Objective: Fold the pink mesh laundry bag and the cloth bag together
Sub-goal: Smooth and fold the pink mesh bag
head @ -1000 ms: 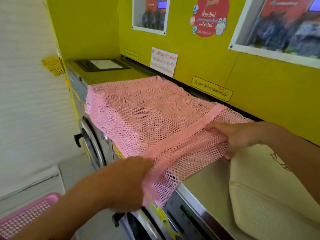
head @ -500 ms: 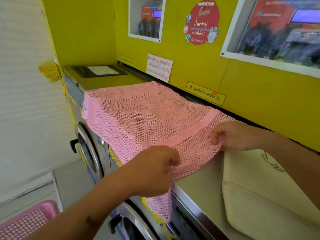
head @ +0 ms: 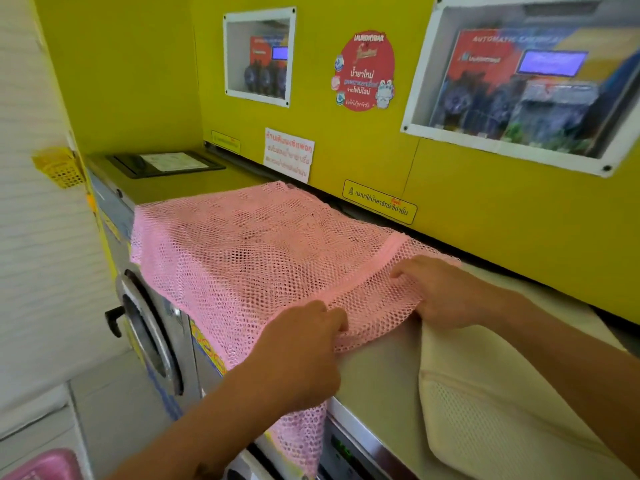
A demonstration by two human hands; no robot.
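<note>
The pink mesh laundry bag [head: 249, 258] lies spread over the top of a washing machine, its near edge hanging down the front. My left hand [head: 298, 355] pinches the bag's near hem at the machine's front edge. My right hand [head: 446, 292] rests on the hem band further back, fingers closed on the mesh. The cream cloth bag [head: 491, 410] lies to the right on the same top, partly under my right forearm; its near part is a mesh panel.
The washing machine top [head: 377, 382] is steel, with a round door [head: 149, 341] on the front below. A yellow wall [head: 485, 237] with stickers rises right behind. A black tray [head: 162, 164] sits far left. A pink basket [head: 45, 465] stands on the floor.
Both hands have carried the hem edge away from me and flatter onto the machine top. My left hand has risen from below the front edge to the top.
</note>
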